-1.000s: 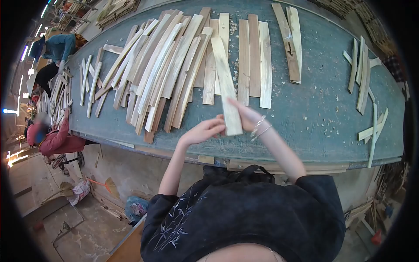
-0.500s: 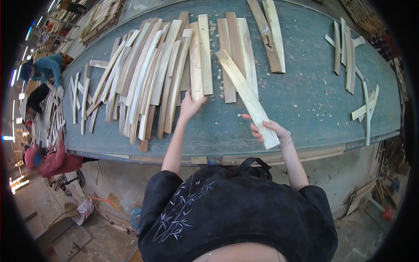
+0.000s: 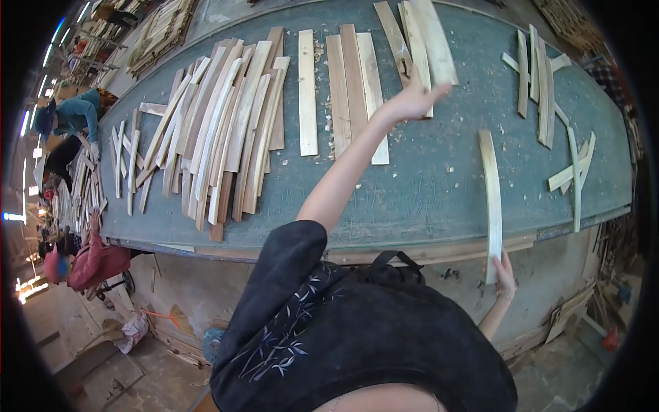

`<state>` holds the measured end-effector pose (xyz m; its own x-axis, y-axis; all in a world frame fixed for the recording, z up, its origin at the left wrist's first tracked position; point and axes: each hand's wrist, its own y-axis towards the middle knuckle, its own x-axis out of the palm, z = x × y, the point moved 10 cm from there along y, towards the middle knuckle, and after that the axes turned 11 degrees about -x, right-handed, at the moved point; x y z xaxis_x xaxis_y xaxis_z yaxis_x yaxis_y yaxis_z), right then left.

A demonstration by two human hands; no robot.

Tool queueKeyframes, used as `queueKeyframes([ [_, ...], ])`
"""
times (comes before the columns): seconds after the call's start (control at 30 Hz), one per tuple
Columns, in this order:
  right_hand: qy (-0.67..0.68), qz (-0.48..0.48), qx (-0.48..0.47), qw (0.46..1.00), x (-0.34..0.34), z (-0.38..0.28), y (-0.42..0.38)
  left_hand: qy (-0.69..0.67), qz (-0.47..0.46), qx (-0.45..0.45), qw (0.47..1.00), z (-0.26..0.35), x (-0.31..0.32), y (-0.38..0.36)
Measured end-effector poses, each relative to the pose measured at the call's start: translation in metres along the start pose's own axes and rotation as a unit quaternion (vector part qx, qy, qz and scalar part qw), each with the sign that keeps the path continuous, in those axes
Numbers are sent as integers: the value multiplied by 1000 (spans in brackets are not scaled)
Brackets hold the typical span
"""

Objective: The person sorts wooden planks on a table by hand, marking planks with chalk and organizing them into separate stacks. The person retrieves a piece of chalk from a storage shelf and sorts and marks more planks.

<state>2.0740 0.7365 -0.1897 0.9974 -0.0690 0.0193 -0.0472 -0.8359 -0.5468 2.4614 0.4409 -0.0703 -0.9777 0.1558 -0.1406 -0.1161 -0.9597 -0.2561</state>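
My left hand (image 3: 415,101) reaches across to the far side of the table and grips the near end of a pale wooden slat (image 3: 434,42). That slat lies over or just above a pair of slats, a brown one with a dark knot hole (image 3: 392,38) and a paler one. At the table's front edge, my right hand (image 3: 504,276) is closed round the lower end of another slat (image 3: 491,196), narrow and slightly curved. Its upper part extends over the tabletop. The fingers behind it are partly hidden.
A large heap of slats (image 3: 226,130) covers the table's left part. A single slat (image 3: 308,93) and a group of three (image 3: 353,89) lie mid-table. Crossed slats (image 3: 542,89) lie at right, among wood chips on the green tabletop (image 3: 425,185). Co-workers (image 3: 75,113) are at far left.
My left hand has carried its slat from beside the heap to the back pair at right. My right hand has moved right and toward me, turning its slat more upright in view.
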Motion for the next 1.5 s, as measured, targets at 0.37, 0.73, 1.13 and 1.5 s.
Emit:
queueKeyframes([
  [0.37,-54,20,-86,995,-5,-19,-11,507,311,-201,778,-201,-164,-98],
  [0.73,-566,247,-194,763,-73,-61,26,-596,-45,-139,790,-166,-73,-137],
  [1.13,-98,-293,-14,951,364,-55,114,155,128,-130,971,-95,49,-212],
  [1.5,-327,-120,-297,889,187,-261,235,426,256,-125,859,-125,0,-99],
])
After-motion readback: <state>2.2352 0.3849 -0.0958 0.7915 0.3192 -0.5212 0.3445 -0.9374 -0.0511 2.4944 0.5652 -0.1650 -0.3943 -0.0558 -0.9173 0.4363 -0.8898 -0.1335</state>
